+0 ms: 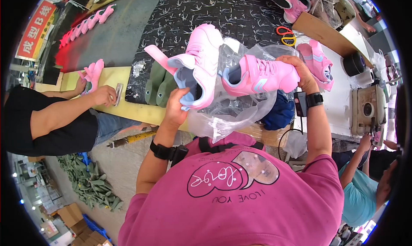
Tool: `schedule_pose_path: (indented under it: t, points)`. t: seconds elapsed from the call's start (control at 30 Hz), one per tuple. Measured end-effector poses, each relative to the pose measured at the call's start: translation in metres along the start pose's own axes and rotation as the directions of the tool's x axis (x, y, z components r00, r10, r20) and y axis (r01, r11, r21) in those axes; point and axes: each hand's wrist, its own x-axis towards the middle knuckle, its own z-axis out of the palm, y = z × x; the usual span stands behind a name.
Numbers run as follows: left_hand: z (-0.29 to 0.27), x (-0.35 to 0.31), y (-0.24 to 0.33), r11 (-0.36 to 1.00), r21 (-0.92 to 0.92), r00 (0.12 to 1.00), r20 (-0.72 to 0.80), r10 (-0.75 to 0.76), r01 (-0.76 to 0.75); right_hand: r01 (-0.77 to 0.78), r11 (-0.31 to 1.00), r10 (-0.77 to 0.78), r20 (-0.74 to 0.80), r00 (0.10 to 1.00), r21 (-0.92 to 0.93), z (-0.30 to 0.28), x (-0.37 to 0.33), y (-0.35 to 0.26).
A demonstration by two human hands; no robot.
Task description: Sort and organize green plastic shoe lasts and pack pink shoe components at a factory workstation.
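Above the table (176, 14) and a crumpled clear bag (227, 119), one pink shoe (207, 70) and a second pink shoe (266, 76) are held up: the left hand (175, 108) grips the first at its heel collar with curled fingers, the right hand (304, 74) grasps the other around its toe. A loosened grip could drop either; the loose bag might snag a heel.

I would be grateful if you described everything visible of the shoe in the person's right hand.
The shoe is a pink sneaker with pink laces, a pink band across its instep, a blue-lined opening and pale blue and white slanted stripes on its side. Its upper looks synthetic. It is held with the toe toward the picture's right, the opening toward the left. The right hand grips the toe end.
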Motion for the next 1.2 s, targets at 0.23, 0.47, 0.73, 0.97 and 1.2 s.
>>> schedule_pose_path:
  t: [0.23, 0.47, 0.73, 0.97, 1.2]
  points:
    - [0.016, -0.001, 0.039, 0.526, -0.701, 0.871, 0.452, -0.194, 0.481, -0.136, 0.955, 0.155, 0.054, 0.986, -0.265, 0.01, 0.02, 0.009]
    - [0.033, -0.001, 0.003, 0.976, 0.212, 0.952, 0.306, -0.016, -0.052, 0.107, 0.384, -0.397, -0.059, 0.916, -0.917, 0.015, 0.024, 0.061]
    - [0.018, 0.001, 0.038, 0.898, 0.327, 0.955, 0.075, 0.285, -0.294, -0.186, -0.05, -0.477, -0.14, 0.868, -0.981, 0.016, -0.004, 0.031]
    - [0.02, -0.003, 0.056, 0.868, 0.312, 0.921, 0.183, 0.343, -0.386, -0.105, 0.503, -0.551, -0.411, 0.726, -0.858, -0.022, 0.034, 0.047]
    - [0.02, -0.013, 0.064, 0.899, 0.326, 0.956, 0.12, 0.267, -0.291, 0.485, 0.773, -0.633, -0.526, 0.568, -0.408, 0.045, 0.018, -0.055]
